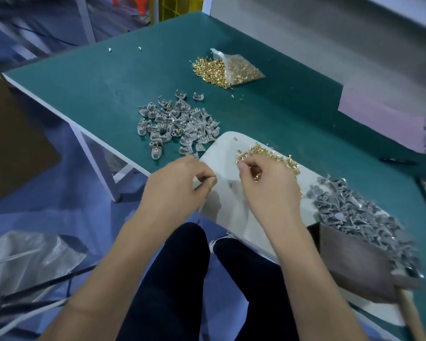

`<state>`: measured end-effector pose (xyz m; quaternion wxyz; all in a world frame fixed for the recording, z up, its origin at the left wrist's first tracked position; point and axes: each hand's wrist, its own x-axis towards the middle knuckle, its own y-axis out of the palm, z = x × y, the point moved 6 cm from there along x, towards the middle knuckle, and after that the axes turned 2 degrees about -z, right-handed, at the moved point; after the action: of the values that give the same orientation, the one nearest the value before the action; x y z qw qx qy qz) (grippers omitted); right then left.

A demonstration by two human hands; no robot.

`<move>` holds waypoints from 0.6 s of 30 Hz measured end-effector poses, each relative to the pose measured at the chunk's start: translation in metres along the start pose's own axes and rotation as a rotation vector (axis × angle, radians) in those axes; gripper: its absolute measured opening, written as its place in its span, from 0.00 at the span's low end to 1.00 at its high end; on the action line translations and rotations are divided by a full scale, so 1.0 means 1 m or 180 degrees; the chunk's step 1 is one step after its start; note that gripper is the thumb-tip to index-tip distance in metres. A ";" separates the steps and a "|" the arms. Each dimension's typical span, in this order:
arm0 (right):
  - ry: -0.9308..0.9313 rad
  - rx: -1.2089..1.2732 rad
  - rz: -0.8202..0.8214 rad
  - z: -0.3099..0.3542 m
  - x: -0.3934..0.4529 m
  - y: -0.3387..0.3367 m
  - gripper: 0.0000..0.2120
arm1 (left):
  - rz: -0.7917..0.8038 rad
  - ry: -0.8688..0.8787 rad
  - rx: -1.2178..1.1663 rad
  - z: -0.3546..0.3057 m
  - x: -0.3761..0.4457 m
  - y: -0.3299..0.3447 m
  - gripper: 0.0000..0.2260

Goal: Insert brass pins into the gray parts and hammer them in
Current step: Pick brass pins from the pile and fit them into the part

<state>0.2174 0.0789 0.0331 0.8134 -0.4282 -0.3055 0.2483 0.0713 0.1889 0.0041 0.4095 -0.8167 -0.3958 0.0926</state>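
A loose heap of brass pins (271, 156) lies on a white board (221, 207) at the table's near edge. My right hand (268, 190) rests at the near side of that heap, fingers curled around a few pins. My left hand (177, 185) hovers at the board's left edge with thumb and forefinger pinched together; what they hold is hidden. Gray parts with pins in them (177, 124) are piled beyond my left hand. A larger pile of bare gray parts (354, 212) lies to the right of my right hand.
An open plastic bag spilling brass pins (231, 67) lies far back on the green table (96, 77). A brown box (354, 264) and a wooden hammer handle (410, 313) are at the near right. My legs are below the table edge.
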 end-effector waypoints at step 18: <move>0.0293 0.0170 -0.0062 -0.111 -0.043 -0.071 0.22 | 0.0015 0.0156 0.0349 -0.059 -0.005 0.064 0.04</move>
<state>0.2769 -0.0466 0.0317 0.8401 -0.4143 -0.2652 0.2285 0.1328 0.1276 -0.0063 0.4629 -0.7961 -0.3780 0.0951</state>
